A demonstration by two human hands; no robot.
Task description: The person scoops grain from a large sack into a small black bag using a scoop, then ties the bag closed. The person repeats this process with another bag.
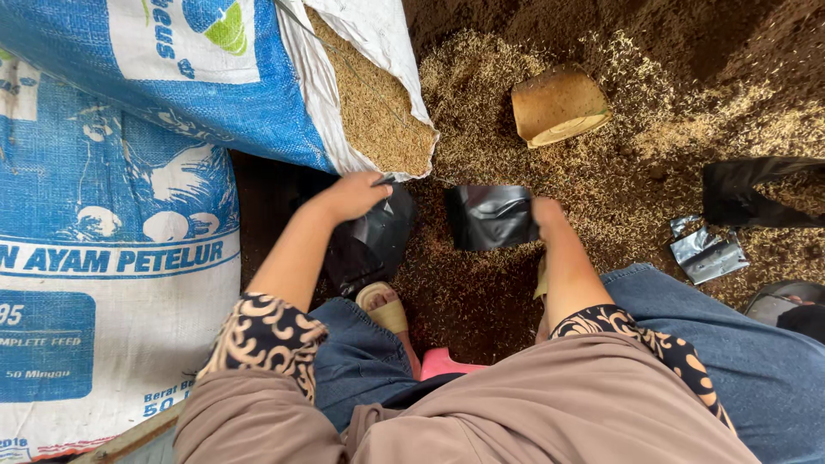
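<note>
— So where is the black plastic bag (490, 216) just now?

— Low over the ground between the person's knees, just below the mouth of the tipped blue-and-white woven sack (258, 86). The right hand (546, 215) has its fingers clamped on the bag's right edge. It seems held there so the husks (378, 116) spilling from the sack are within easy reach.

— And the other hand?

— The left hand (354, 194) rests at the lip of the sack, fingers curled together on the top of a second black plastic bag (369, 245) that hangs down beside the left knee. Whether the grip is tight, I cannot tell; the fingertips are hidden.

— What lies around them?

— Loose rice husks cover the dark soil (687, 34). A tan curved scoop-like container (557, 105) lies on its side beyond the bags, well apart from both hands. Further right sit another black bag (756, 191) and a crumpled silver-grey piece of plastic (705, 253). A second printed feed sack (103, 283) stands upright on the left, likely propping the tipped one. A sandalled foot (385, 309) and a pink stool edge (443, 363) show below.
</note>
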